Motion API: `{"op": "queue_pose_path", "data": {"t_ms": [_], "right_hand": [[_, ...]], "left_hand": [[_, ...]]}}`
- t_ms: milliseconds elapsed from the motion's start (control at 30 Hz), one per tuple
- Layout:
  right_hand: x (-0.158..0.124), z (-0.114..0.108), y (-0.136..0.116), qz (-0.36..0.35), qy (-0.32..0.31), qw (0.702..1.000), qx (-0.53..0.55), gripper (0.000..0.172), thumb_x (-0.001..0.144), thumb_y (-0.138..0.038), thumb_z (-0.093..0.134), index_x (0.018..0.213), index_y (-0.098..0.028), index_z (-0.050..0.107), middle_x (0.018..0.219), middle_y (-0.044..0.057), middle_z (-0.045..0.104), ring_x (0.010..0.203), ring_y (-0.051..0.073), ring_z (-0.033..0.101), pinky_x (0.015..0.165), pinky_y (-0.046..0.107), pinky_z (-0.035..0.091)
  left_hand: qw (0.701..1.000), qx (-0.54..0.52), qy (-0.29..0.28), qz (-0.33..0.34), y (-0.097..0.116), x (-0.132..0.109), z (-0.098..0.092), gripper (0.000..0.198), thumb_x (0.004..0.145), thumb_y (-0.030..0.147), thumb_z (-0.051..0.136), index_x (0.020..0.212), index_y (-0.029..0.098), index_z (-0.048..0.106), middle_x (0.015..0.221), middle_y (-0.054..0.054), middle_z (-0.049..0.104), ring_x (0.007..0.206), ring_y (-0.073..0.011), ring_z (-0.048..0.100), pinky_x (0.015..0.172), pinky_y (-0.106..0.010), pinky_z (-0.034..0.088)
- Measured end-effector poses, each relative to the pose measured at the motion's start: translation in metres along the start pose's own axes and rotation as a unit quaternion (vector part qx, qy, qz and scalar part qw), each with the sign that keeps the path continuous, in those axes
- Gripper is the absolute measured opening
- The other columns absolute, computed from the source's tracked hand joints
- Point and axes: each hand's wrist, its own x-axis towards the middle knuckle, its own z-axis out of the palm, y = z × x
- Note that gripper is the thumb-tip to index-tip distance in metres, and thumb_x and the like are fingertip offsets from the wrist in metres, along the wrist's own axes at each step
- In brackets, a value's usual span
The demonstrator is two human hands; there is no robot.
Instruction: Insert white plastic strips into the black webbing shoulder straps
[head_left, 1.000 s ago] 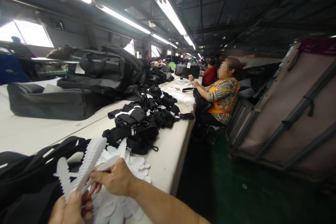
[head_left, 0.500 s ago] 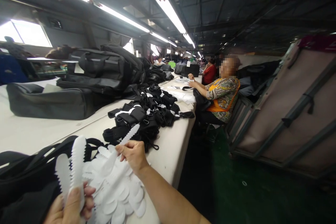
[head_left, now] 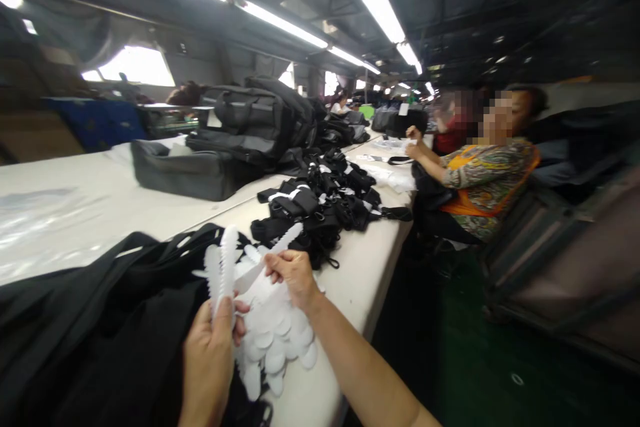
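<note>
My left hand [head_left: 210, 340] is closed around flat white toothed strips [head_left: 229, 260] with rounded ends, which stand upright between thumb and fingers. My right hand [head_left: 295, 277] pinches one more white toothed strip [head_left: 290, 237], tilted up to the right. Beneath both hands lies a loose heap of the same white strips [head_left: 275, 337] on the pale table [head_left: 345, 307]. Black fabric [head_left: 115, 333] with straps spreads out to the left of my left hand. Just beyond the heap is a pile of black straps [head_left: 325, 207] with metal clips and white bands.
Black bags [head_left: 260, 120] are stacked farther along the table, with a long dark case [head_left: 185, 170] in front. A co-worker [head_left: 490, 173] sits at the right edge, hands raised over the table. A large framed cart [head_left: 565, 267] stands on the green floor [head_left: 480, 347].
My view has turned left, so the scene sits farther right and more black fabric shows. Both hands keep their white strips.
</note>
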Motion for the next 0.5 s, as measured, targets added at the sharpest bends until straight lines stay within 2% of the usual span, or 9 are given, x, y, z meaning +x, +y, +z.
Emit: {"op": "queue_pose_path", "data": {"t_ms": [67,233,367,500], "right_hand": [[-0.001,-0.001,-0.001,-0.024,-0.007,1.000,0.009,0.039,0.065,-0.050,0.078,0.062,-0.012,0.069,0.057,0.003,0.065,0.044,0.006,0.047,0.043,0.021,0.029],[0.000,-0.002,-0.003,-0.040,-0.037,0.999,0.006,0.032,0.073,-0.043,0.076,0.076,-0.011,0.074,0.062,0.005,0.067,0.049,0.007,0.049,0.046,0.021,0.029],[-0.002,-0.001,-0.006,-0.039,-0.046,0.998,-0.005,0.033,0.075,-0.043,0.072,0.074,-0.011,0.075,0.064,0.006,0.067,0.049,0.007,0.048,0.046,0.022,0.029],[-0.002,-0.004,-0.005,-0.035,-0.045,0.997,-0.048,0.031,0.073,-0.042,0.075,0.068,-0.012,0.072,0.059,0.002,0.063,0.048,0.007,0.045,0.047,0.022,0.029]], "left_hand": [[0.999,-0.046,-0.024,-0.007,0.007,-0.005,0.001,0.038,0.088,0.055,0.050,0.083,0.019,0.061,0.057,0.005,0.051,0.052,-0.0112,0.044,0.049,-0.022,0.037],[0.996,-0.090,-0.018,-0.007,0.013,-0.005,0.004,0.037,0.092,0.052,0.046,0.087,0.018,0.059,0.057,0.005,0.049,0.050,-0.0097,0.041,0.050,-0.022,0.036],[0.993,-0.112,-0.028,-0.007,0.014,-0.005,0.004,0.036,0.092,0.051,0.046,0.093,0.018,0.059,0.065,0.004,0.054,0.051,-0.0088,0.041,0.050,-0.022,0.036],[0.992,-0.124,-0.029,-0.007,0.015,-0.005,0.006,0.036,0.092,0.051,0.047,0.097,0.017,0.058,0.068,0.003,0.055,0.052,-0.0086,0.042,0.049,-0.021,0.036]]}}
